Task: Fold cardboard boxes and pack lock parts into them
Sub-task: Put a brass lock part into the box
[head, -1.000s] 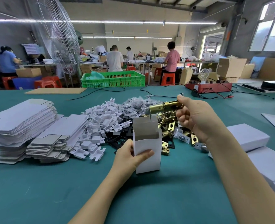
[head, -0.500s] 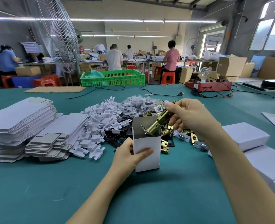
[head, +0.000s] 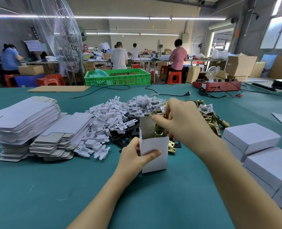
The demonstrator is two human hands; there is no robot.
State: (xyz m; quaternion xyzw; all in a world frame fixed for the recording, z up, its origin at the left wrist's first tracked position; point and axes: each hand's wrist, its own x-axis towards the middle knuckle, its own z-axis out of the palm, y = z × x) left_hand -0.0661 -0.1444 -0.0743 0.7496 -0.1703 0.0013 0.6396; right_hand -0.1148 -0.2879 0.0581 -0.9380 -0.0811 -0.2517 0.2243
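Left hand [head: 135, 156]: fingers are curled round the left side of a small white box [head: 154, 152], and the thumb is pressed flat across its front.
Right hand [head: 183, 120]: fingers are bunched together, pinching a brass latch [head: 159, 131] at the box mouth; the exact grip is partly hidden.
Box: it is stood upright on the green table [head: 54, 187], mouth upward, rear flap raised.
Latch: its long axis seems tilted downward, the lower end inside the box.
Nearby: flat cartons [head: 26, 119] are stacked at left; finished boxes [head: 251, 138] at right.
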